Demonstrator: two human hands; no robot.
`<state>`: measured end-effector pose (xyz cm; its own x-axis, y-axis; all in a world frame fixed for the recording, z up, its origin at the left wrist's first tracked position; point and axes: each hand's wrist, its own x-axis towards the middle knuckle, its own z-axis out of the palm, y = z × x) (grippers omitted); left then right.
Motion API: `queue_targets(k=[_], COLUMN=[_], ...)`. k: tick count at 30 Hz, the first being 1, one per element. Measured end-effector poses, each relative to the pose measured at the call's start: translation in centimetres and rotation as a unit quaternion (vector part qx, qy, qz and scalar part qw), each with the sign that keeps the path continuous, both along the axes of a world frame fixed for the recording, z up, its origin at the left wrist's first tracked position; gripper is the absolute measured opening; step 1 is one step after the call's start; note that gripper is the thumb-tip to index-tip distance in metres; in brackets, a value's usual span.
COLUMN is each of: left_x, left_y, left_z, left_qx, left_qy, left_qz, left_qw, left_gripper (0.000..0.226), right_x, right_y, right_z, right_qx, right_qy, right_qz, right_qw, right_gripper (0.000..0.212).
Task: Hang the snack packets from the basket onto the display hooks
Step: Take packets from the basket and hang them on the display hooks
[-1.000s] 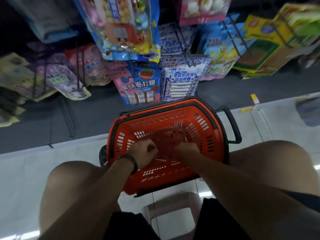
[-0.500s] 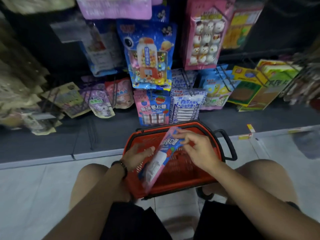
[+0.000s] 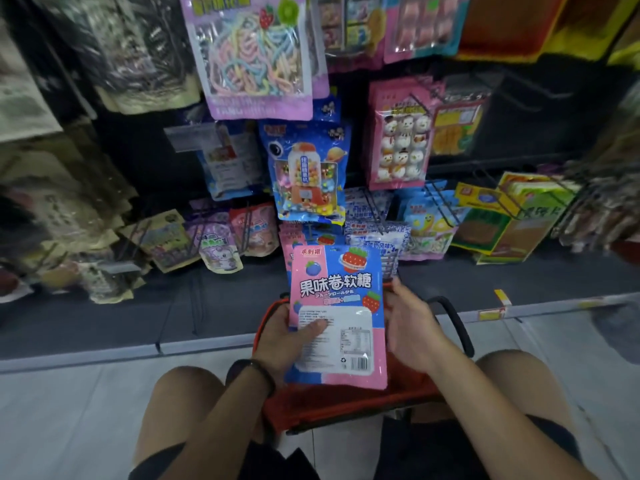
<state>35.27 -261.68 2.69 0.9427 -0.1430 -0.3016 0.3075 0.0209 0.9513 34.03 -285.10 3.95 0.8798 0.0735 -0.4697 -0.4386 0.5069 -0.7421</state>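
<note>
A flat pink-and-blue snack packet (image 3: pixel 337 306) with strawberry pictures stands upright, printed face toward the viewer, just above the red basket (image 3: pixel 346 408). The left hand (image 3: pixel 287 336) pinches its left edge. The basket sits near, at centre. Black wire display hooks (image 3: pixel 441 209) lie beyond, carrying hung packets.

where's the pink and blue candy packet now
In the head view, centre: the pink and blue plastic candy packet is gripped by the left hand above the orange plastic basket.
</note>
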Motion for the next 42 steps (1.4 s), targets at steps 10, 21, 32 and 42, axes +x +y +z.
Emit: queue_targets(k=[10, 21, 32, 42], left_x=[-1.6, -0.5, 4.3, 10.4], left_y=[-0.5, -1.8, 1.4, 1.7], left_z=[0.3, 0.9, 0.9, -2.4], left_qx=[0.471, 0.000, 0.080, 0.185], left_qy=[-0.155, -0.050, -0.076, -0.112], left_qz=[0.070, 0.054, 0.015, 0.105], left_qw=[0.866, 0.997, 0.994, 0.971], left_gripper=[0.093, 0.020, 0.018, 0.042], right_x=[-0.8, -0.7, 5.2, 9.5], right_y=[2.5, 4.3, 0.0, 1.4], right_z=[-1.3, -0.5, -0.2, -2.8], right_qx=[-0.163, -0.417, -0.323, -0.479], right_qy=[-0.128, -0.305, -0.213, -0.224], right_qz=[-0.030, 0.056, 0.055, 0.032], right_qw=[0.978, 0.854, 0.921, 0.848], right_gripper=[0.025, 0.043, 0.033, 0.010])
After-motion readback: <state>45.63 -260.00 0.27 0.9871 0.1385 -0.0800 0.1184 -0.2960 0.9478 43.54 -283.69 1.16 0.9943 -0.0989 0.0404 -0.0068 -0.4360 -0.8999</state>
